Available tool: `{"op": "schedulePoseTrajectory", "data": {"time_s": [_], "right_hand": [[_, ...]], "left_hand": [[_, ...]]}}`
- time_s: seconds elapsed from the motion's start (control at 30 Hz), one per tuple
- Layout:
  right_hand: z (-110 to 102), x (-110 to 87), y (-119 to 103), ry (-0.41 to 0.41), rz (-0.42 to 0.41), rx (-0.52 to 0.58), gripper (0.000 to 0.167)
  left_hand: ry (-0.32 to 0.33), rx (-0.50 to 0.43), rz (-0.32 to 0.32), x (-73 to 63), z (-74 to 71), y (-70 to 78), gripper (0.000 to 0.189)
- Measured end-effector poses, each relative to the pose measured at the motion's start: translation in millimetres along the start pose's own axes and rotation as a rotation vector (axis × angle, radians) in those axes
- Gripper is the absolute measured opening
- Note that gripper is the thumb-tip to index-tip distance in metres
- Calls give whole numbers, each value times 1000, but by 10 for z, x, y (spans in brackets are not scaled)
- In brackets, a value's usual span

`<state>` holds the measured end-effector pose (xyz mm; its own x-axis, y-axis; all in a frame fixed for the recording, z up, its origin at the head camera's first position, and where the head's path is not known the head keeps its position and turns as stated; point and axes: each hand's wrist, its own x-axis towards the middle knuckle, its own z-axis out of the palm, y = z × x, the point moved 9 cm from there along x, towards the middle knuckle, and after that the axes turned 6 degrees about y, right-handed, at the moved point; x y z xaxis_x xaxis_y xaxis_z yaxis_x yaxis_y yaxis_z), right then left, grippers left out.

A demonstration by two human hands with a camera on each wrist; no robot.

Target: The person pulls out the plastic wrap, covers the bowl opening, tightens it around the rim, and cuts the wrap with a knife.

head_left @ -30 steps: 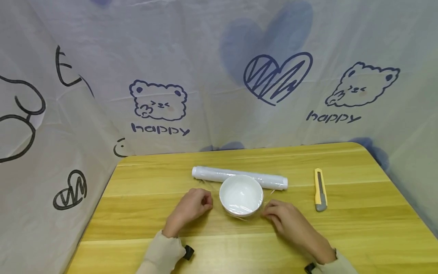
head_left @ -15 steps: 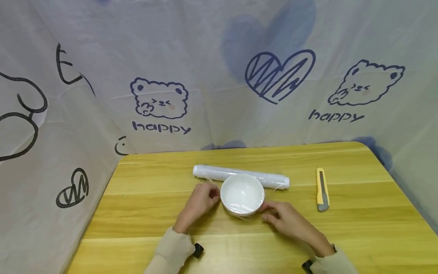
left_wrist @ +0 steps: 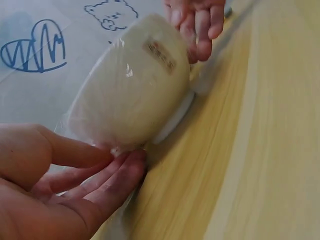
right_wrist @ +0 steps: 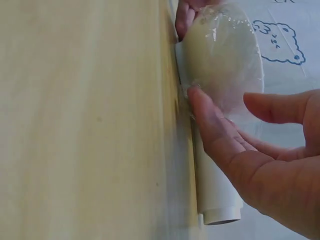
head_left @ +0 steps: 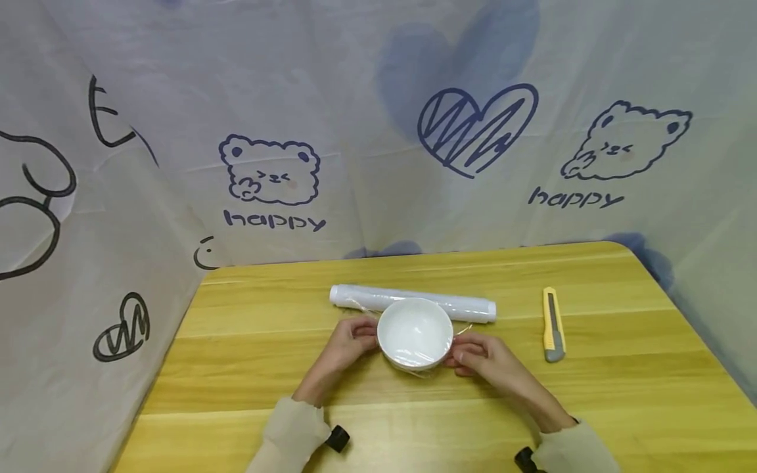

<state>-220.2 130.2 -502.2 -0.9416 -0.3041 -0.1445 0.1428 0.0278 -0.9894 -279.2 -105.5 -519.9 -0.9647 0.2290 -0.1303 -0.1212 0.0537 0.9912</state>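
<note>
A white bowl (head_left: 415,334) stands upright on the table with clear plastic wrap (right_wrist: 225,37) stretched over its mouth and gathered down its sides. At its left side my left hand (head_left: 345,345) pinches the wrap between thumb and fingers, low on the bowl, as the left wrist view shows. On the opposite side my right hand (head_left: 487,358) has its fingers extended against the wrapped wall, with the thumb (right_wrist: 272,107) held apart from them. Loose wrap ends stick out near both hands. A small label shows on the bowl's outer wall in the left wrist view.
Right behind the bowl lies a roll of plastic wrap (head_left: 467,309), lengthwise across the table. A yellow and grey utility knife (head_left: 553,325) rests farther right. Printed cloth (head_left: 367,131) hangs behind the wooden table (head_left: 266,374).
My left hand has moved right, up to the bowl's side, and now pinches the wrap. The right hand has come in closer to the bowl, its fingers spreading along the wall.
</note>
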Motion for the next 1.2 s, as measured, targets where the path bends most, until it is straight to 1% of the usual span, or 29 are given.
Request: {"op": "schedulePoseTrajectory", "data": {"time_s": [0.1, 0.17, 0.23, 0.3, 0.43, 0.57, 0.63, 0.7, 0.77, 0.8, 0.83, 0.9, 0.97, 1.0, 1.03, 1.07, 1.1, 1.13, 1.2], "right_hand": [[-26, 30, -14, 25, 22, 26, 45], [-37, 50, -37, 46, 22, 22, 45], [-24, 68, -60, 50, 19, 23, 46], [-3, 78, -68, 46, 24, 43, 47], [50, 77, -48, 17, 71, 165, 53], [83, 79, -24, -14, 116, 265, 59], [93, 82, -24, -34, 130, 285, 61], [101, 82, -42, -59, 136, 276, 63], [94, 82, -82, -83, 128, 226, 63], [69, 83, -116, -80, 111, 175, 62], [25, 86, -161, -60, 83, 101, 59], [-107, 96, -283, 24, 1, -87, 51], [-268, 96, -428, 145, -89, -287, 40], [-348, 98, -507, 212, -140, -391, 35], [-413, 102, -578, 267, -184, -470, 31], [-465, 118, -637, 310, -223, -525, 28], [-500, 141, -685, 334, -254, -566, 27], [-525, 176, -719, 347, -278, -606, 27], [-548, 270, -747, 340, -293, -666, 28]], "left_hand": [[18, -131, -63, -18, -20, -22, 26], [28, -195, -96, -26, -34, -26, 28], [21, -233, -106, -32, -42, -16, 32], [-1, -259, -120, -41, -41, -16, 34], [-37, -316, -168, -77, -29, -36, 37], [-39, -384, -215, -115, -32, -66, 39], [-39, -413, -223, -135, -27, -68, 40], [-32, -430, -225, -170, -23, -50, 42], [-16, -433, -216, -223, -12, -10, 48], [-6, -437, -206, -259, -2, 20, 51], [7, -443, -195, -296, 10, 48, 55], [50, -427, -154, -379, 36, 99, 65], [128, -370, -112, -484, 60, 127, 73], [166, -337, -101, -541, 81, 131, 75], [204, -298, -86, -591, 106, 131, 78], [238, -273, -74, -636, 136, 134, 80], [265, -254, -61, -669, 173, 138, 83], [274, -249, -52, -693, 219, 139, 86], [271, -277, -23, -698, 321, 161, 93]]}}
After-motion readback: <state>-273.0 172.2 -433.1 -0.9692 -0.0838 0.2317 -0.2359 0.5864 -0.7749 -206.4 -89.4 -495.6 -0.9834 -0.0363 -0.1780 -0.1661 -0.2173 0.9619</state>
